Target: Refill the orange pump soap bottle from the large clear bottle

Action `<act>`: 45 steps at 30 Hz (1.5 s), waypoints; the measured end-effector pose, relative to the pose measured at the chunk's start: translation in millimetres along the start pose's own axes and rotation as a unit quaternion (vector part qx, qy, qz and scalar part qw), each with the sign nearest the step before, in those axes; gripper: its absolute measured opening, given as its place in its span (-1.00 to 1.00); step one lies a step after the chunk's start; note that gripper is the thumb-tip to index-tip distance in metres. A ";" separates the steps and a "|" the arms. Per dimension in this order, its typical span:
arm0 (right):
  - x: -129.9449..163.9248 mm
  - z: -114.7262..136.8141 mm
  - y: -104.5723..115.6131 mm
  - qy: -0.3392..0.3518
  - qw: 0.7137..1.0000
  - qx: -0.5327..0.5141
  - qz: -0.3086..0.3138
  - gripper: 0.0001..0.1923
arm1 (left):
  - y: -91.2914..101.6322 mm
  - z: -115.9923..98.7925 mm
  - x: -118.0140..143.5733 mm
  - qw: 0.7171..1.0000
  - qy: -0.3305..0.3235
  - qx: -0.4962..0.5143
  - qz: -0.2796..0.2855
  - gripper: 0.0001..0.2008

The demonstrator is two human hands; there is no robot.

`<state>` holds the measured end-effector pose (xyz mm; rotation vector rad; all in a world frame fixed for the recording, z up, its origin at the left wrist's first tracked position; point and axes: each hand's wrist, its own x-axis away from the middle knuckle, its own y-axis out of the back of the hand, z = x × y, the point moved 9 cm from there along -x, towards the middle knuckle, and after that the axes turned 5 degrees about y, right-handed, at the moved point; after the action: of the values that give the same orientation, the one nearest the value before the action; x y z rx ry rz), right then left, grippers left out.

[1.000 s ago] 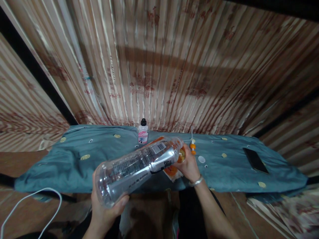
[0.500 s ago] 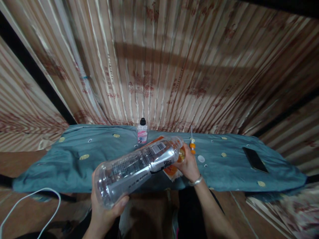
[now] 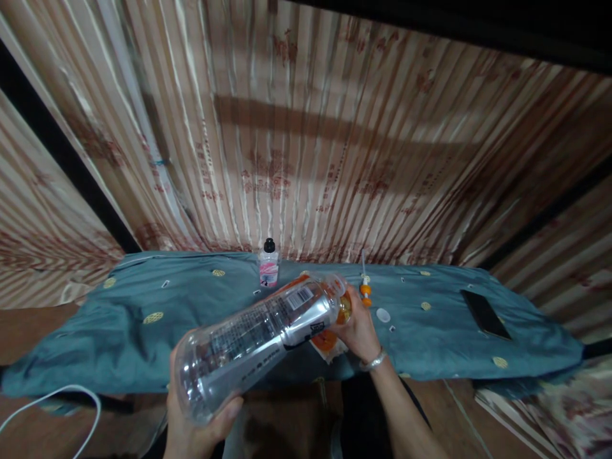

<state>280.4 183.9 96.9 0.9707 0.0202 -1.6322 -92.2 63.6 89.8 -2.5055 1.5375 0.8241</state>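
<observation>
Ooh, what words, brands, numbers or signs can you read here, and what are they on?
No word or number is legible.
Clear bottle: a barcode, rows of fine print and some dark lettering, all too small or blurred.
Small bottle with black cap: pink-and-white label, too blurred to read.
Patterned curtain: reddish marks that look like characters, unreadable.
</observation>
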 end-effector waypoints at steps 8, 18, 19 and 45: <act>0.3 -3.2 -3.6 0.005 1.000 0.001 -0.002 -0.12 | -6.8 -5.8 4.7 0.999 -0.037 -0.007 0.012 -0.22; -0.7 -1.8 -4.5 0.022 1.000 0.009 -0.007 -0.13 | -6.1 -6.2 0.6 1.000 -0.009 0.019 -0.009 -0.17; -0.8 -1.6 -4.2 0.021 1.000 0.010 -0.008 -0.13 | -6.2 -6.3 1.1 1.000 -0.011 0.021 -0.008 -0.17; -2.5 -0.6 -3.6 0.015 1.000 -0.011 0.002 -0.12 | -7.0 2.5 3.8 0.999 -0.034 -0.006 0.004 -0.20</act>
<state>277.7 187.4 96.4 0.9770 0.0562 -1.6100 -85.9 64.8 84.4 -2.4547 1.5281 0.9119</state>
